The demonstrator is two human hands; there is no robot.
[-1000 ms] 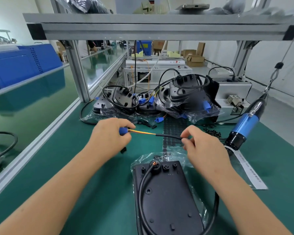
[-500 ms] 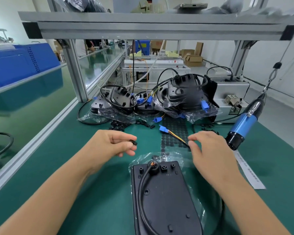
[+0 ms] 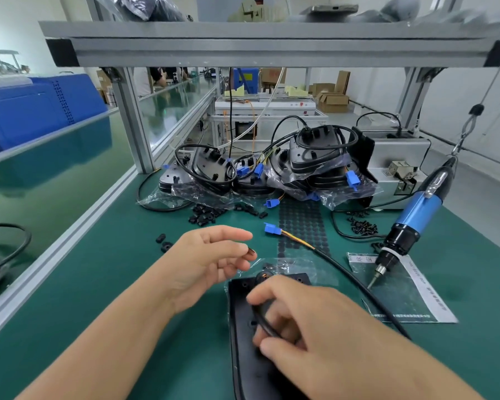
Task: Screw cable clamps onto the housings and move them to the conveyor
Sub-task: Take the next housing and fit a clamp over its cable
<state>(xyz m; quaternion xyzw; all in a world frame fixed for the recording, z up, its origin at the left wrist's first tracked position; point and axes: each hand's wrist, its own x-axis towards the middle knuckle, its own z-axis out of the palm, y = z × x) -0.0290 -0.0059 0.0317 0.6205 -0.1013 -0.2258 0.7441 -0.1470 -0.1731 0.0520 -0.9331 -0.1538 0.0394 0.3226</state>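
The left hand is pinching a small black plastic cable clamp just above the flat black plastic housing lying on the green surface, seemingly readying it for seating. The right hand is gripping the black cable against the housing, probably steadying it.

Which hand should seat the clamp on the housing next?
Left, probably: the left hand already pinches a small clamp just above the housing, while the right hand grips its cable.

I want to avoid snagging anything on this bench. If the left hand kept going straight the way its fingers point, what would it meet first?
Probably the blue connector on the cable: the left hand, pinching a small clamp, points right and slightly away. Depth is unclear; it might pass above it.
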